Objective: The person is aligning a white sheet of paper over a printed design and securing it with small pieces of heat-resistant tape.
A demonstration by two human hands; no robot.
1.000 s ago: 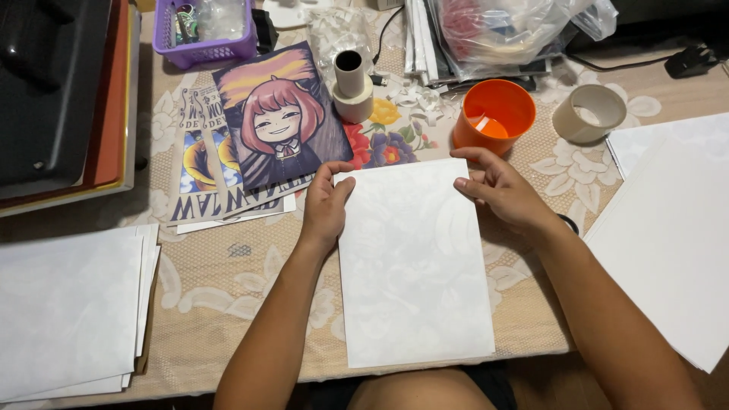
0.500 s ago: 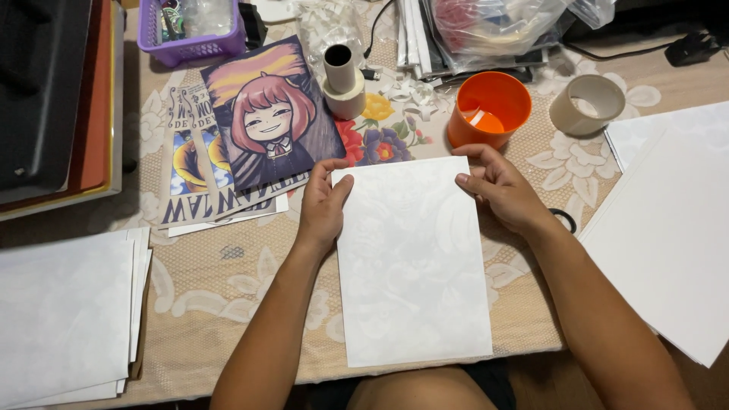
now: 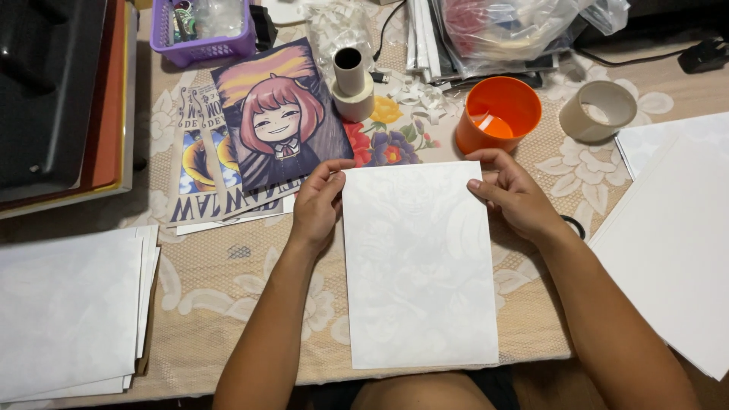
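The white sheet (image 3: 418, 262) lies flat, face down, in the middle of the table, its near edge at the table's lip, just where it lay a second ago; nothing has shifted but the camera's tilt. The left hand (image 3: 317, 205) keeps pinching the upper left corner, thumb on top; the right hand (image 3: 515, 193) keeps hold of the upper right corner, fingers curled over the edge. A faint picture seems to show through the paper, though I can't be sure. At eleven o'clock lies the cartoon-girl print (image 3: 279, 121); at one o'clock stands the orange cup (image 3: 499, 114), with the tape roll (image 3: 598, 111) beyond it.
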